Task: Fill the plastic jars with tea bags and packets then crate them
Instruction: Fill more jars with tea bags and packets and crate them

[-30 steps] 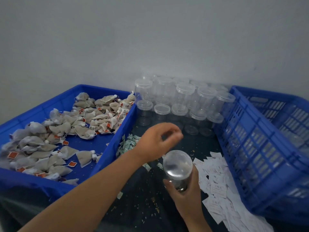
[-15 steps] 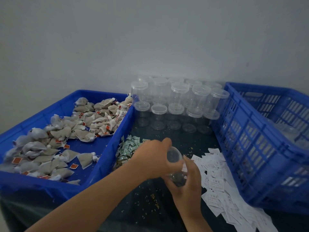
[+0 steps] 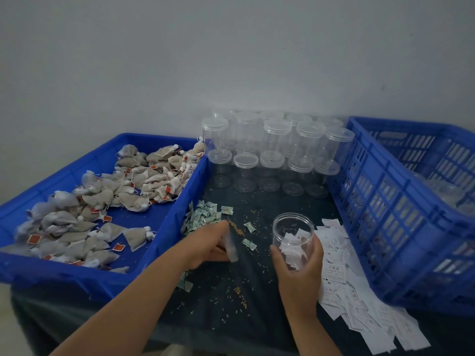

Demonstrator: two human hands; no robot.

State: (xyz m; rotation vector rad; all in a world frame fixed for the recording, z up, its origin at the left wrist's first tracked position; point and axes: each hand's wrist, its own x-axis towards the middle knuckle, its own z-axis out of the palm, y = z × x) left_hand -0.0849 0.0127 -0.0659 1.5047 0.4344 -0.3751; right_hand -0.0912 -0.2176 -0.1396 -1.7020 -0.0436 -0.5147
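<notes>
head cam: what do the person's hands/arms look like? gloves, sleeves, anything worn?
Both bare. No gloves on the left hand or the right hand. The left forearm and right forearm are uncovered to the frame edge, so no sleeves in view. No watch, bracelet or ring that I can see, though the left hand is motion-blurred.

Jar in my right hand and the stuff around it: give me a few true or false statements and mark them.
1. The jar in the right hand is capped. False: its mouth is open.
2. The tea bags lie in the blue tray on the left. True.
3. The left hand holds a tea bag. False: it holds a clear, blurred piece, apparently the lid.
4. Lidded empty jars stand stacked at the back. True.
</notes>
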